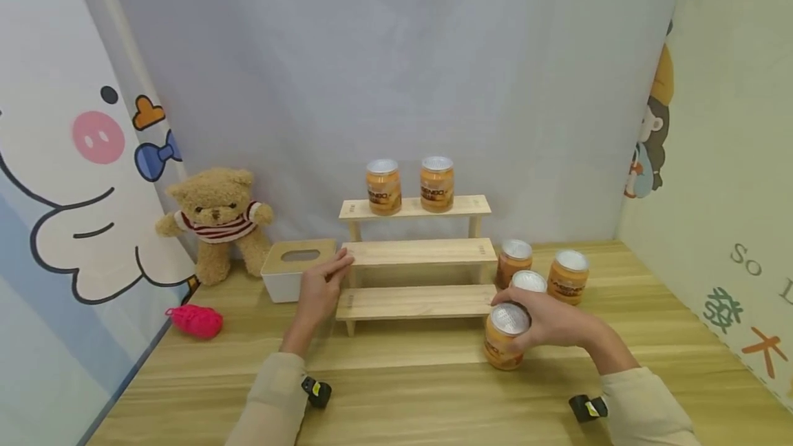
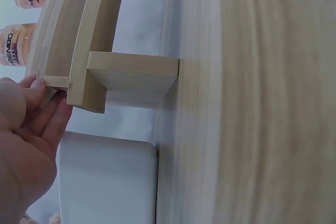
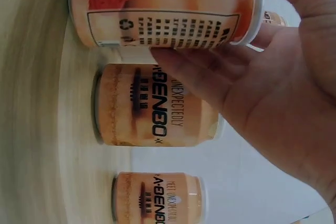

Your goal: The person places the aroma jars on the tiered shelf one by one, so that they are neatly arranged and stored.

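A three-step wooden display stand stands on the table, two orange cans with silver lids on its top step: a left can and a right can. My left hand pinches the left end of the middle step between thumb and fingers. At the stand's lower right corner, my right hand grips an orange can round its upper part; printed text shows on the side of that can in the right wrist view. Close behind it is another can, partly hidden by the hand.
Two more cans stand right of the stand, a rear can and a far-right can. Left of the stand are a white tissue box with a wooden lid, a teddy bear and pink yarn. Curtains enclose the table.
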Demonstrator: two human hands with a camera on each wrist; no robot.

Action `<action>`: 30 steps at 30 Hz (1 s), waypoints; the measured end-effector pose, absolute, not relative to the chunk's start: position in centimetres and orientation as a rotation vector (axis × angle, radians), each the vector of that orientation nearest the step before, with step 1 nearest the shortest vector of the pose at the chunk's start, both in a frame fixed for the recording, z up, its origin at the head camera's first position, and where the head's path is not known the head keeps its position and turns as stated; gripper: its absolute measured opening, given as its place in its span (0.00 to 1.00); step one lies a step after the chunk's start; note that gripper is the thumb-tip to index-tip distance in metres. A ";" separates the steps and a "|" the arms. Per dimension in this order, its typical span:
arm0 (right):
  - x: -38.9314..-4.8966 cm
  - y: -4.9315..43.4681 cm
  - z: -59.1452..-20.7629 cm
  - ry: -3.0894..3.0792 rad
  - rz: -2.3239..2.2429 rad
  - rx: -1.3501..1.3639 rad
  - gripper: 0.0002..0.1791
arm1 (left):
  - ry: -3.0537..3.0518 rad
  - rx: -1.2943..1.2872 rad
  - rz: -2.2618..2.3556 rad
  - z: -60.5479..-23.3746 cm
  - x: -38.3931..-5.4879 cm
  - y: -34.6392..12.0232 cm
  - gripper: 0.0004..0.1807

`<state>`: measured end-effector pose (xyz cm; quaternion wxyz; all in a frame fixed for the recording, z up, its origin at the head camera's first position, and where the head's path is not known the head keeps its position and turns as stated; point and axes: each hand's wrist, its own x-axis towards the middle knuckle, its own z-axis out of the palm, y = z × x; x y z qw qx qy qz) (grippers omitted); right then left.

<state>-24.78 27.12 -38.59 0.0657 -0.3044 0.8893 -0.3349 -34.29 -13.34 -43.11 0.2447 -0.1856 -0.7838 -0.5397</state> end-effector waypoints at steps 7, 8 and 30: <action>-25.6 26.6 -40.1 2.464 -1.215 -0.892 0.33 | -2.150 -0.459 -1.482 -43.1 -34.1 -13.0 0.10; -25.7 26.4 -40.3 2.424 -1.249 -0.901 0.32 | -2.155 -0.456 -1.478 -43.1 -34.2 -13.0 0.10; -26.1 24.8 -41.1 2.219 -1.638 -1.014 0.29 | -2.202 -0.414 -1.470 -43.1 -34.2 -13.0 0.10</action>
